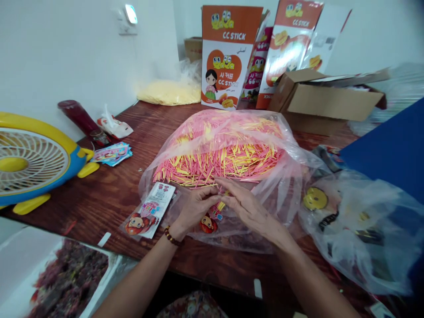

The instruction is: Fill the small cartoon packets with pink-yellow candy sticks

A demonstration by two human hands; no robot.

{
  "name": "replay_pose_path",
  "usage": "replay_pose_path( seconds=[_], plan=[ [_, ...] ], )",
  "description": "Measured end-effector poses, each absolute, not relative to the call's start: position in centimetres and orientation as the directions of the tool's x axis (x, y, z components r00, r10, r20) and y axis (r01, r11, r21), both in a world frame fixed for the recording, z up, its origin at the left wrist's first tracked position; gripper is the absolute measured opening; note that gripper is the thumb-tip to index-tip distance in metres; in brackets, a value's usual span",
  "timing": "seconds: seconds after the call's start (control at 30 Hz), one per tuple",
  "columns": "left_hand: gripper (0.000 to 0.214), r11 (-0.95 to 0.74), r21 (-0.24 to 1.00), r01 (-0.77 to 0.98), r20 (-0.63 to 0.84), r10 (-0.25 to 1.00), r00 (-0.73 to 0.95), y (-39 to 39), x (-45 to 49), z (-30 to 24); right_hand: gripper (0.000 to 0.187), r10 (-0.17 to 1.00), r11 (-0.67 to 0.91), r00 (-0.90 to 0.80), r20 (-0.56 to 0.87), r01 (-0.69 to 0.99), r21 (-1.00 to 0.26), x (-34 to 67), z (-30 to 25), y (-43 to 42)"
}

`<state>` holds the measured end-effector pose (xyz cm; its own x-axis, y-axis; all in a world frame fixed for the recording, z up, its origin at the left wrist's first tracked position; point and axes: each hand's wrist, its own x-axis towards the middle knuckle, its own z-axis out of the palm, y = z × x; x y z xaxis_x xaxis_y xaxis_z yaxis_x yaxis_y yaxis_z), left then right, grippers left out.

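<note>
A small see-through candy packet (209, 224) printed with a red-haired girl is between my two hands, its print partly covered by fingers. Thin yellow sticks (221, 206) show at its upper part. My left hand (200, 202), with a beaded bracelet at the wrist, pinches the packet from the left. My right hand (244, 204) closes on its top edge from the right, fingers long and pressed together. Just beyond lies a big clear plastic bag (281, 194) heaped with pink and yellow candy sticks (215, 159). Flat printed packets (155, 207) lie left of my left hand.
At the left stand a yellow and blue fan (36, 159), a dark red bottle (79, 117), tissues (115, 127) and blue-pink sachets (112, 153). Printed cartons (228, 57) and an open brown box (331, 101) are behind. A plastic bag (361, 234) lies right; a white bin (112, 265) sits lower left.
</note>
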<state>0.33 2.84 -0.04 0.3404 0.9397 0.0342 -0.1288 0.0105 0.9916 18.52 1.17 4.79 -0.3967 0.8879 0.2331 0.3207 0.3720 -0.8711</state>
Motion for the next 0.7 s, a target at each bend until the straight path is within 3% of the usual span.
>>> replay_pose_path(
  seconds=[0.07,0.17,0.43,0.53,0.7],
  plan=[
    [0.021,-0.005,0.99,-0.143,0.051,0.946,0.319,3.0,0.3,0.1,0.041,0.911,0.314,-0.367,0.188,0.32,-0.894,19.2,4.8,1.3],
    [0.019,-0.047,0.99,-0.131,0.081,0.96,0.266,3.0,0.2,0.4,0.021,0.951,0.258,-0.258,0.172,0.35,-0.9,19.7,4.6,1.2],
    [0.016,-0.247,0.968,-0.038,0.25,0.956,0.153,2.4,-0.1,1.3,0.018,0.933,0.358,-0.153,0.326,0.302,-0.884,19.0,4.4,1.4],
    [0.016,-0.254,0.967,-0.022,0.255,0.962,0.095,2.3,0.0,1.6,0.016,0.926,0.372,-0.182,0.33,0.295,-0.88,18.9,4.3,1.9],
    [0.015,-0.149,0.983,-0.11,0.156,0.986,0.061,2.5,0.0,1.3,0.018,0.977,0.212,-0.035,0.209,0.155,-0.965,18.5,4.1,2.3]
  ],
)
